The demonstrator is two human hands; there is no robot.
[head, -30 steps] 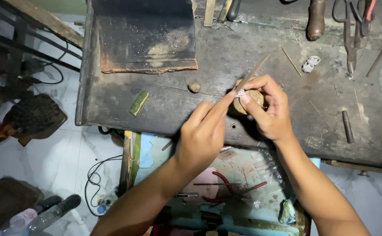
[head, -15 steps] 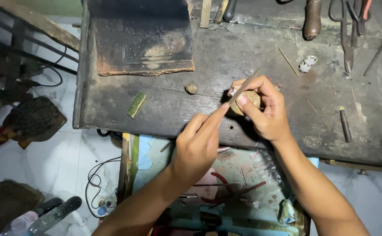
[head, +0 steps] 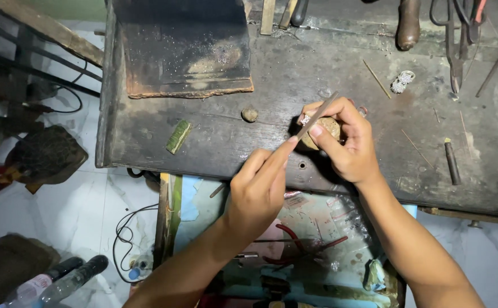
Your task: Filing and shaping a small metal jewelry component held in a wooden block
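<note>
Over the front edge of the dark, scarred wooden workbench (head: 214, 142), the right hand (head: 348, 145) is clenched around a rounded, tan, rough-surfaced lump (head: 324, 130). The left hand (head: 257, 191) pinches a thin grey metal file (head: 316, 116) laid slantwise across that lump's top.

The surface (head: 214, 142) is mostly bare left of the hands, with just a small green block (head: 178, 136) and a round lump (head: 249, 114) there. Far away, a dark slab (head: 183, 48) and tools (head: 460, 34) block the way.
</note>
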